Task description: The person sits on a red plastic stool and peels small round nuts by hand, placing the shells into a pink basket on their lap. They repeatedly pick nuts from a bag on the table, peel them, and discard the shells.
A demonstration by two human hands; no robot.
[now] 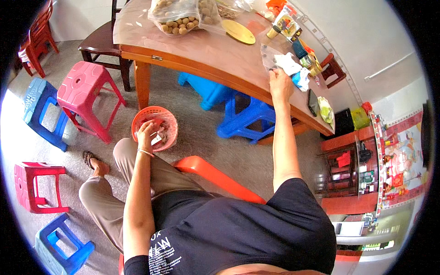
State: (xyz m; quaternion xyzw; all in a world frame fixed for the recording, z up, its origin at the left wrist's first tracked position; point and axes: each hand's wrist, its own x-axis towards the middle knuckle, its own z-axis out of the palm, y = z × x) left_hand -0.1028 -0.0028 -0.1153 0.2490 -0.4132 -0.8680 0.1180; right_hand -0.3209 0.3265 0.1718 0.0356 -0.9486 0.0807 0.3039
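My left hand (146, 133) is over an orange-red plastic waste basket (136, 118) on the floor, its fingers bent downward. The basket has a clear liner and holds brownish scraps and a small white piece (156, 139). Whether that hand holds anything is hidden. At the table's near edge my right hand (280, 84) has its fingers curled against a clear plastic bag (268, 55) with small dark bits in it. A tiny dark thing shows at the fingertips; whether they grip it or the bag is unclear. White tissues (288, 64) and a blue-white packet (301, 79) lie beside them.
The wooden table (206, 46) carries bags of round brown fruits (180, 25), a yellow oval lid or plate (239, 31), jars, packets and a phone (312, 102). Blue stools (247, 117) stand underneath. Pink (82, 82) and blue stools (43, 106) stand to the left, near a dark chair (99, 43).
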